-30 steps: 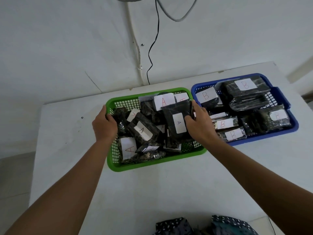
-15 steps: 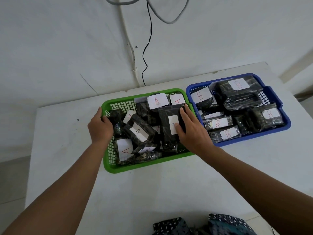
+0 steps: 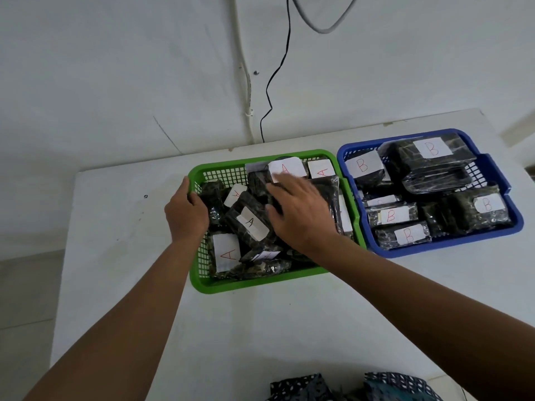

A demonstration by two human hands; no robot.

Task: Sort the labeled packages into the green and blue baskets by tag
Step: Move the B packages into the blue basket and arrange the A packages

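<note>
A green basket (image 3: 260, 280) sits on the white table, full of several black packages with white tags marked A (image 3: 251, 222). Touching its right side is a blue basket (image 3: 434, 246) holding several black packages tagged B (image 3: 431, 150). My left hand (image 3: 185, 214) grips the green basket's left rim. My right hand (image 3: 298, 211) lies palm down, fingers spread, on top of the packages in the middle of the green basket; it presses on a black package (image 3: 331, 198) and holds nothing.
The white table (image 3: 115, 227) stands against a white wall; its left edge drops off to the floor. A black cable (image 3: 273, 79) and a white conduit (image 3: 246, 76) run down the wall behind the baskets. Patterned fabric (image 3: 347, 387) shows at the bottom edge.
My right hand has let go of the A package it was setting into the green basket and slid left, now flat on top of the pile. My left hand stays on the rim.
</note>
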